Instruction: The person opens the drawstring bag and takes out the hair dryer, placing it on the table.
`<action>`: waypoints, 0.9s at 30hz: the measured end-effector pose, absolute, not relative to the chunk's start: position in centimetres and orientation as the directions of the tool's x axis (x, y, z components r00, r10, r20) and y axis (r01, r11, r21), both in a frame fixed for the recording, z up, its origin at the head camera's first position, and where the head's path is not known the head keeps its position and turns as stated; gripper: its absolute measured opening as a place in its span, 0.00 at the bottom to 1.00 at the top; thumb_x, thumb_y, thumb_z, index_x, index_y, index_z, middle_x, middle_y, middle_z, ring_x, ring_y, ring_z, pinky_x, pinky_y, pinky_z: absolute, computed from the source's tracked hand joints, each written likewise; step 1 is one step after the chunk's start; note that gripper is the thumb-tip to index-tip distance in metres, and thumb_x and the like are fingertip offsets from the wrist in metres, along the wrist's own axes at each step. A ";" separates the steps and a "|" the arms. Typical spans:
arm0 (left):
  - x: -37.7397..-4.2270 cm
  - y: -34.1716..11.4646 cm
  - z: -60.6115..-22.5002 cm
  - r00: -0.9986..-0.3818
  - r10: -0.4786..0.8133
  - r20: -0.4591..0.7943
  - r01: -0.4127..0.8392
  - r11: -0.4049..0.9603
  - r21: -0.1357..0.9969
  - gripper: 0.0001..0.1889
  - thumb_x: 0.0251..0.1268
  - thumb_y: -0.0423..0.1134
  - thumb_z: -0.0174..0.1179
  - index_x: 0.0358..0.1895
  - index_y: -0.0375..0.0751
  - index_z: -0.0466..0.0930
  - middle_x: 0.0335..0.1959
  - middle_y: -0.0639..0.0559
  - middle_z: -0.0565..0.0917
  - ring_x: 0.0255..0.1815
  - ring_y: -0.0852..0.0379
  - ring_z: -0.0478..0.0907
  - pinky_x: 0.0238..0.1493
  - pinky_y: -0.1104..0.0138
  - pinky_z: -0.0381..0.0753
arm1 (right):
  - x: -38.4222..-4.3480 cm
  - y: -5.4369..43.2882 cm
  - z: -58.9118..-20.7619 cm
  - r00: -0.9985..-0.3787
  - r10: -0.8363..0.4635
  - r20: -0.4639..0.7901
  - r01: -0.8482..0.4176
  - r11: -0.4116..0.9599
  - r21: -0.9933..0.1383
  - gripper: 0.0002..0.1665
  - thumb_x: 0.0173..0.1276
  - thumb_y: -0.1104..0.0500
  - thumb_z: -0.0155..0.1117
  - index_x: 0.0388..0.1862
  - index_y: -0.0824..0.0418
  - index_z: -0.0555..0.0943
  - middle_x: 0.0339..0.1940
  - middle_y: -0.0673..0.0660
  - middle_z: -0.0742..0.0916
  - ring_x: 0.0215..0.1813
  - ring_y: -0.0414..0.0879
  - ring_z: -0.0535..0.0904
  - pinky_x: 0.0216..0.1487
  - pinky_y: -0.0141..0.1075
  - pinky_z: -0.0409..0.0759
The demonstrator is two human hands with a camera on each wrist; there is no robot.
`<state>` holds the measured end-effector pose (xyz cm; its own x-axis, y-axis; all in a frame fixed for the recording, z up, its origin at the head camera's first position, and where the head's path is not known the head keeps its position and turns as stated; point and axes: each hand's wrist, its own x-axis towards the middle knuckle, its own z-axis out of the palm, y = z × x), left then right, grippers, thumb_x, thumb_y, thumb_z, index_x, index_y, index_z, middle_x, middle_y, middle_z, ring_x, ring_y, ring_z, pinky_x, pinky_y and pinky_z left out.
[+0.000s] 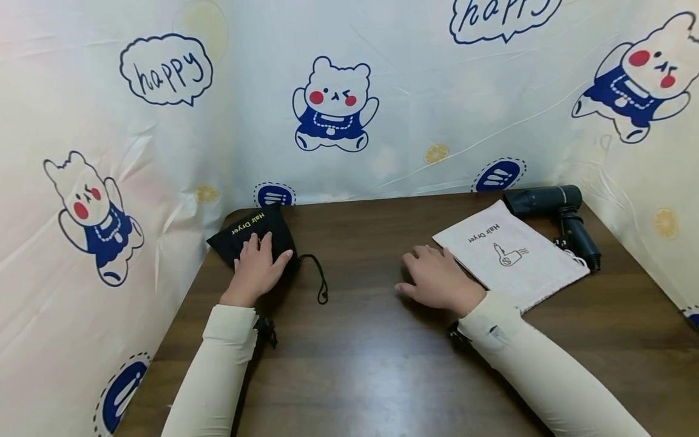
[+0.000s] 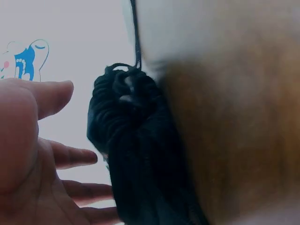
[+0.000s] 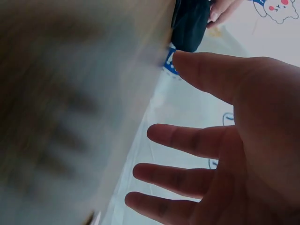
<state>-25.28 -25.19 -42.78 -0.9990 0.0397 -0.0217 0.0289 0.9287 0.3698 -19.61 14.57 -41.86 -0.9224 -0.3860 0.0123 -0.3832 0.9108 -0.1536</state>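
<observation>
At the far left of the table lies a black drawstring pouch point(image 1: 281, 233) with yellow "Hair Dryer" lettering. My left hand point(image 1: 255, 267) is over it with fingers spread, fingertips right at the cloth. In the left wrist view the gathered mouth of the pouch point(image 2: 145, 122) faces the palm, its cord running up. My right hand point(image 1: 439, 279) hovers low over the table with relaxed fingers, just left of a white cloth bag point(image 1: 524, 261) printed "Hair Dryer". In the right wrist view this hand point(image 3: 206, 145) holds nothing, its thumb and fingers apart.
A dark hair dryer point(image 1: 546, 200) lies at the back right, partly behind the white bag, its handle point(image 1: 581, 240) pointing forward. The pouch's black cord point(image 1: 322, 285) trails on the brown table point(image 1: 349, 364). A printed cloth curtain point(image 1: 409, 109) walls the back and sides.
</observation>
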 end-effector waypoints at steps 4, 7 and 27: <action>-25.2 -25.7 -42.1 -0.998 0.032 -0.053 0.010 0.928 0.373 0.40 0.81 0.62 0.41 0.83 0.37 0.51 0.82 0.24 0.45 0.82 0.22 0.43 0.71 0.24 0.47 | -20.1 13.0 -42.0 -0.913 -0.407 0.002 -0.401 0.899 -0.175 0.39 0.70 0.34 0.66 0.69 0.58 0.78 0.70 0.65 0.78 0.71 0.64 0.75 0.70 0.68 0.66; -25.0 -26.0 -41.9 -0.997 0.042 -0.068 0.014 0.928 0.371 0.35 0.82 0.53 0.42 0.81 0.34 0.55 0.80 0.21 0.49 0.80 0.21 0.47 0.73 0.28 0.52 | -20.4 11.8 -42.2 -0.904 -0.427 -0.021 -0.413 0.884 -0.219 0.39 0.71 0.35 0.66 0.70 0.59 0.77 0.71 0.65 0.78 0.70 0.65 0.76 0.68 0.71 0.67; -25.0 -26.0 -41.6 -0.988 0.051 -0.144 -0.001 0.941 0.339 0.37 0.79 0.51 0.46 0.82 0.34 0.52 0.77 0.24 0.61 0.77 0.27 0.60 0.73 0.35 0.62 | -21.4 7.3 -42.8 -0.869 -0.494 -0.043 -0.474 0.852 -0.221 0.34 0.72 0.37 0.65 0.65 0.60 0.80 0.64 0.64 0.82 0.61 0.62 0.81 0.65 0.55 0.77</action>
